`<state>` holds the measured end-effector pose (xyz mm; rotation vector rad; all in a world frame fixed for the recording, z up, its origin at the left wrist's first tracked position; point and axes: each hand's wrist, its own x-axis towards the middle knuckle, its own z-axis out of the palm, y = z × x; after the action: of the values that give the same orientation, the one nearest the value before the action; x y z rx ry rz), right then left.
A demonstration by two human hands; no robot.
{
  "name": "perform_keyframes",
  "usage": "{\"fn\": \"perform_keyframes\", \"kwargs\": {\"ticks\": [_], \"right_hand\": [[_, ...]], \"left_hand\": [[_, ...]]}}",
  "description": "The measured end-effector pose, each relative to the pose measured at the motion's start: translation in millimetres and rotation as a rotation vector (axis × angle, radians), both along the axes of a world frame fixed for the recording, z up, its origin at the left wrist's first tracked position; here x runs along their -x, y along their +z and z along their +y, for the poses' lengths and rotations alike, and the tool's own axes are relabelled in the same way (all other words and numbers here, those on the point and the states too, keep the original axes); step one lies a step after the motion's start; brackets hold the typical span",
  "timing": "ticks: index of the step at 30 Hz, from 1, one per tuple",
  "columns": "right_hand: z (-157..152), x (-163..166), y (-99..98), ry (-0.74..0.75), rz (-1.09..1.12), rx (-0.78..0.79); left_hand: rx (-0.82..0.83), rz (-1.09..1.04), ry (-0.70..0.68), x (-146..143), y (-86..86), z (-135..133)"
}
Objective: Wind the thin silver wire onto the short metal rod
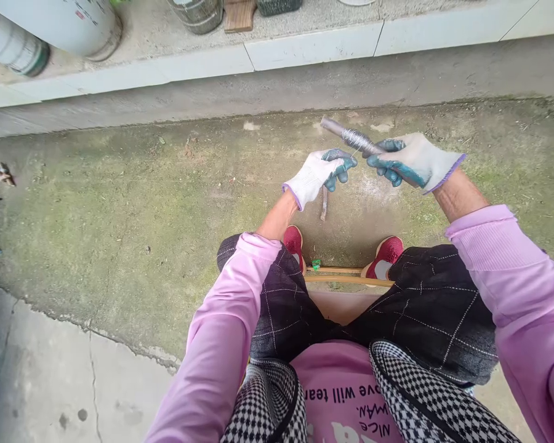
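Head view: pink sleeves (226,320) stretch past red shoes (389,249) over a mossy floor (166,203). Beyond the shoes, a short stick (324,206) shows at the near side of the gloved left hand (321,172); whether it is held cannot be told. That hand pinches a strand of wire (356,139) between pressed fingers. To its right, the gloved right hand (409,161) wraps around the near right part of a rod (335,127). The wound wire sits just left of that grip, the rod's bare end pointing far left. Farthest back runs a tiled ledge (314,48).
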<state>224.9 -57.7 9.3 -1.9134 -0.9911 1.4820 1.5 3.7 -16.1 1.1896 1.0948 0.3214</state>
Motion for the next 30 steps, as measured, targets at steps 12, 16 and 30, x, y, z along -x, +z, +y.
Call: {"fn": "perform_keyframes", "kwargs": {"ticks": [12, 16, 30], "right_hand": [[-13.5, -58.0, -8.7, 0.509, 0.194, 0.129], [-2.7, -37.7, -20.6, 0.601, -0.277, 0.312], [-13.1, -50.8, 7.9, 0.013, 0.347, -0.208]], "left_hand": [[-0.053, 0.013, 0.054, 9.7, -23.4, 20.4], [-0.084, 0.08, -0.031, 7.6, -14.9, 11.6], [0.1, -0.053, -0.103, 0.1, -29.7, -3.5]]}}
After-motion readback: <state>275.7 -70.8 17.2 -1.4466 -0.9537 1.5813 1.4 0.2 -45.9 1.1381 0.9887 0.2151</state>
